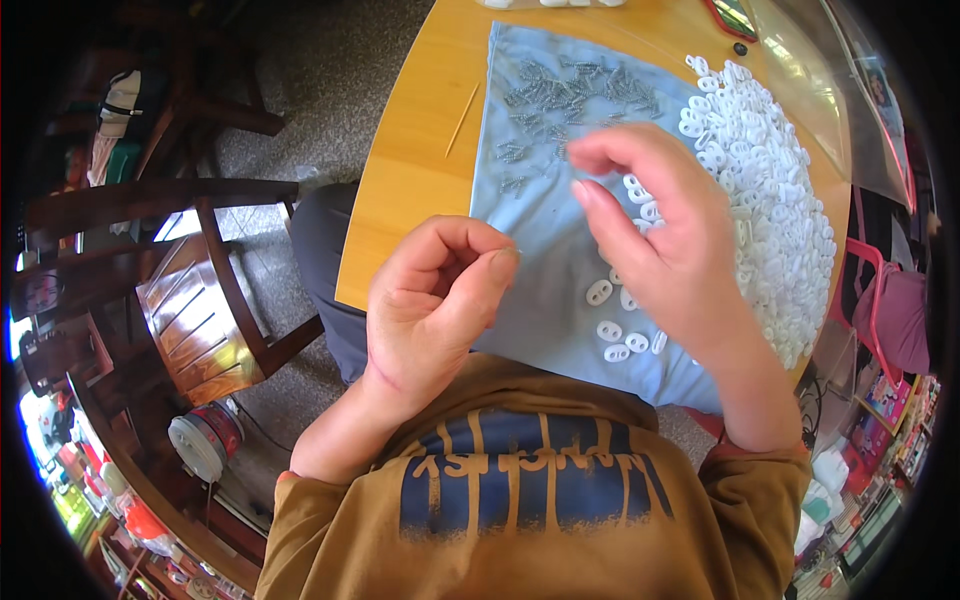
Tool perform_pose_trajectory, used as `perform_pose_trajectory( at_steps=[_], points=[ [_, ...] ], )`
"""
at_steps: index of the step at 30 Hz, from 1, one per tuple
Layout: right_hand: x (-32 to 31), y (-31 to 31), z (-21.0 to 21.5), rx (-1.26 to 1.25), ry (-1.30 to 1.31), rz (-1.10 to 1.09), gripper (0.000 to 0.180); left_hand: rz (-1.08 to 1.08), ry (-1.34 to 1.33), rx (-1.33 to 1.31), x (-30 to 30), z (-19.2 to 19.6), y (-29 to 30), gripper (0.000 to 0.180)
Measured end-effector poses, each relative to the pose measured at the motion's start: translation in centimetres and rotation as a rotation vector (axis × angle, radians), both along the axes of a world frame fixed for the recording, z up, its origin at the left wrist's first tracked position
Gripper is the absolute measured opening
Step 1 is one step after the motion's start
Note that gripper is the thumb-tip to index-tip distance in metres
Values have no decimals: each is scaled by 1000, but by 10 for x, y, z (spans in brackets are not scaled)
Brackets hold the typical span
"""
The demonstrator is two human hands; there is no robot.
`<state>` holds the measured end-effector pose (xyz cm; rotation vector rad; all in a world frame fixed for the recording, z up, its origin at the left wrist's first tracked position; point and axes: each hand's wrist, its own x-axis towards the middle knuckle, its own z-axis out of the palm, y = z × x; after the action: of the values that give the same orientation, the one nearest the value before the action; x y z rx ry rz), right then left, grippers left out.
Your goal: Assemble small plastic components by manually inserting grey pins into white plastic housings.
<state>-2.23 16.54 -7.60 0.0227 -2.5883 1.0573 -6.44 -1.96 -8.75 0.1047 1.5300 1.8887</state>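
Observation:
My left hand [440, 305] is closed in a pinch at the near left edge of a grey-blue cloth [545, 330]. A tiny bit of something shows at its fingertips, too small to name. My right hand [660, 225] hovers over the cloth, slightly blurred, thumb and forefinger apart with nothing visible between them. Just beyond its fingertips lie many small metal springs [580, 85], loosely scattered. A big heap of white plastic two-holed pieces [765, 200] covers the cloth's right side. Several loose white pieces [609, 330] lie nearer me, below my right hand.
The cloth lies on a yellow wooden table [405, 170], with a thin wooden stick [461, 120] left of it. At the far right are a phone [733, 15], a small black round piece [740, 48] and clear plastic sheeting [800, 60]. A wooden chair [200, 310] stands left.

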Motion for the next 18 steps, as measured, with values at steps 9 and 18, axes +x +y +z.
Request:
perform_pose_trajectory(
  at_steps=[9, 18],
  points=[
    [52, -32, 19, -1096, -463, -110, 19, 8, 743, -133, 10, -3, 13, 16],
    [60, -29, 18, -1394, -469, -133, 14, -80, 1113, -88, 11, 2, 16, 25]
  ],
)
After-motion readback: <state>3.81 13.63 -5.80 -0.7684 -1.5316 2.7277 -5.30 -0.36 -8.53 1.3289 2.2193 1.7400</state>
